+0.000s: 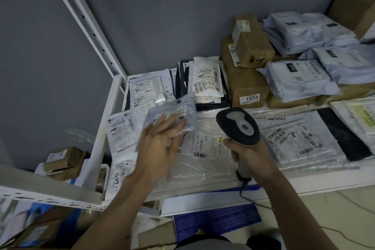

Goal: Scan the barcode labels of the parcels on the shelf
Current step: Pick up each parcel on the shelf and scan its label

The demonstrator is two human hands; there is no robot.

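Holding a small grey poly parcel [174, 114] up w/ the left hand [160, 142], the person is lifting it just above the shelf [304, 183], over the flat mailers lying there; the fingers [172, 126] are lying mostly straight across its near face, and the parcel is blurred, so its label isn't readable and I can't tell if the thumb is pinching behind. The right hand [246, 151] is gripping the scanner [239, 126] handle, fingers curled round it, head pointing up and away toward the back of the shelf. Key relation: the parcel is sitting to the left of the scanner head and slightly beyond it, near but not touching, long axis running roughly left-right, tilted. Scanner nose isn't aiming at it yet, prob. needs to swing left, or the left hand needs to bring the parcel rightward into the beam. Left hand is the nearer one to the parcel; a clear-film mailer [203, 148] is lying directly under both hands.
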